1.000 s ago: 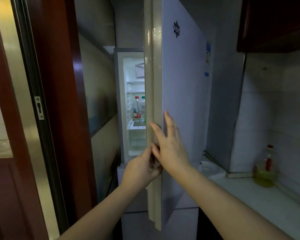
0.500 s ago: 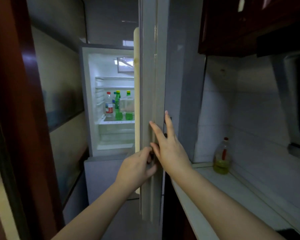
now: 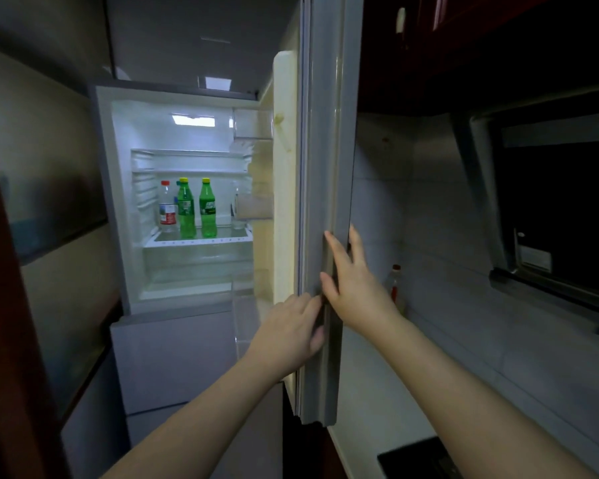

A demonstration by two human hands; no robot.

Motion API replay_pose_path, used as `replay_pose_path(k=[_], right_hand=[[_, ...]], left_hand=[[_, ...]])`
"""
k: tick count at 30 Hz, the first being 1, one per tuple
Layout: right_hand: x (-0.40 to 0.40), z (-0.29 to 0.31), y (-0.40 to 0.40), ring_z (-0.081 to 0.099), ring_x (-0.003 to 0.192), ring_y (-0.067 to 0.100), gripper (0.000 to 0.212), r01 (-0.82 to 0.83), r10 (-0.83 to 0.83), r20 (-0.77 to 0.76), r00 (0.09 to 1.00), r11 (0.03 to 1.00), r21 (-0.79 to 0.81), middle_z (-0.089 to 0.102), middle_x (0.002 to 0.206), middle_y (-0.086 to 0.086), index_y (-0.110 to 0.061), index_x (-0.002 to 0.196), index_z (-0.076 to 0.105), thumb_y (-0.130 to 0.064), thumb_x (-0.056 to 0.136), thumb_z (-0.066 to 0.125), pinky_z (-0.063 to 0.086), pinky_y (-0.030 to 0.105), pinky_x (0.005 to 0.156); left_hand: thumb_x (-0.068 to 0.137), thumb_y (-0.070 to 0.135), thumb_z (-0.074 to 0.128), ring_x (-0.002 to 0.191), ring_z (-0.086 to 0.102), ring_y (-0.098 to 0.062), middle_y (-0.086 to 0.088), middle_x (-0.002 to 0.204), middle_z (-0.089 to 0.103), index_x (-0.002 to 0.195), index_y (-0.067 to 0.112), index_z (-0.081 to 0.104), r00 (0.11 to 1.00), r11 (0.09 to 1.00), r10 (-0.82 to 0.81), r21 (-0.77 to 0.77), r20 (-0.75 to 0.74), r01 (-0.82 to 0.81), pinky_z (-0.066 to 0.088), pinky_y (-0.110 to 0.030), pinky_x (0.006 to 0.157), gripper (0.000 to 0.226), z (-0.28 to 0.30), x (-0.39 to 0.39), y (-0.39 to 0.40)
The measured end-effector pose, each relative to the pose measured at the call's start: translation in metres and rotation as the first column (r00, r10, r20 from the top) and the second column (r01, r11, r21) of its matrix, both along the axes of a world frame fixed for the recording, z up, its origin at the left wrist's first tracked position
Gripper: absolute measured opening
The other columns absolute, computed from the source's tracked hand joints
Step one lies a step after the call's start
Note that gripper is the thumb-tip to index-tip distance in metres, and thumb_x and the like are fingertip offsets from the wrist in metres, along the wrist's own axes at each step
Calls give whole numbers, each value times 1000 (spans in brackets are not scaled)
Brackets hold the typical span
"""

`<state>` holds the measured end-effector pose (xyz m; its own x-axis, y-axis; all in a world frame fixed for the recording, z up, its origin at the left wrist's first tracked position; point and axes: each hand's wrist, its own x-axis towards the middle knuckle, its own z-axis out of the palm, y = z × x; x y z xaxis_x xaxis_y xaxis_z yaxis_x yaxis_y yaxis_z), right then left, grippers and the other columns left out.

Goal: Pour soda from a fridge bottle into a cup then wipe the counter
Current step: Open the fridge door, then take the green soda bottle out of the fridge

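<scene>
The fridge point(image 3: 118, 202) stands lit with its door point(image 3: 322, 167) swung wide, edge-on to me. Two green soda bottles point(image 3: 208, 209) with yellow caps stand side by side on a glass shelf, next to a clear bottle point(image 3: 167, 209) with a red cap and red label. My left hand point(image 3: 291, 326) curls around the inner edge of the door. My right hand point(image 3: 351, 281) lies flat against the door's outer face, fingers pointing up. No cup is in view.
A pale counter point(image 3: 395, 392) runs along the right under a tiled wall, with an oil bottle point(image 3: 395, 285) in its far corner. A range hood point(image 3: 550, 202) hangs at right. A dark hob corner point(image 3: 415, 458) shows at the bottom. A red door frame point(image 3: 11, 340) stands left.
The fridge door has swung further open, and the inside with its bottles has come into fuller view. Both hands have stayed on the door's edge.
</scene>
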<state>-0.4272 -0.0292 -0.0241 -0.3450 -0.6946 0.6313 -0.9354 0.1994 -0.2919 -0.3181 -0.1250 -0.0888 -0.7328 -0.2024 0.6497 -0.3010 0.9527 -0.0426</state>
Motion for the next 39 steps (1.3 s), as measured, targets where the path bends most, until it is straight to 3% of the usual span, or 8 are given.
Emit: replay_pose_path(k=[6,12,16,21,26,30,34,39], right_hand=[[-22,1,18,60,85,16,67,36,-37,25,999,998,47,-19,158,-8,-39,150,2,-24,99,42,55,31,65],[-31,-4,29,29,138,30,70,119,-120,-3,993,982,146,-15,159,1,-39,150,-5,-22,100,40,43,44,102],[-24,1,32,4,146,28,60,256,-260,1,966,950,179,-6,160,7,-27,152,11,-22,99,39,22,45,115],[0,4,28,15,143,26,46,274,-263,-114,958,957,98,15,156,10,-16,143,33,-29,99,39,24,42,112],[16,3,8,20,141,23,51,168,-144,-138,980,970,178,22,154,5,-20,147,28,-21,98,39,28,41,108],[22,-2,-16,22,140,22,54,143,-112,-145,983,964,224,24,153,5,-23,148,25,-18,96,39,28,39,107],[31,-6,-45,21,141,22,55,136,-97,-152,984,953,270,23,155,5,-25,150,23,-22,97,38,28,39,108],[47,-9,-87,25,138,23,52,109,-61,-165,984,946,305,29,151,5,-24,148,25,-28,98,39,31,39,104]], left_hand=[[93,39,47,107,49,-21,-3,116,52,139,14,45,995,1000,4,-14,104,-3,46,-37,92,52,-2,-24,12],[95,40,47,122,45,-17,0,133,49,141,17,45,983,997,-77,5,165,77,41,-34,103,52,-2,-33,16],[93,38,48,124,46,-18,-2,135,50,135,15,52,974,990,-117,-49,194,129,40,-34,104,47,-2,-31,15],[90,37,50,125,47,-22,-6,135,51,132,14,54,965,993,-89,-56,245,105,41,-37,102,49,-3,-20,-1],[95,41,45,131,41,-21,-2,143,44,141,19,44,959,998,67,-32,276,-60,32,-34,103,51,4,1,-28],[85,52,17,130,43,-23,-3,142,45,141,19,43,940,984,178,-73,291,-164,33,-39,106,70,14,23,-46],[97,44,38,135,37,-21,-1,145,41,146,18,36,915,965,261,-71,309,-251,28,-39,110,55,21,45,-74],[93,53,26,136,36,-20,0,146,41,144,20,36,868,929,362,-57,339,-365,26,-40,113,62,31,76,-110]])
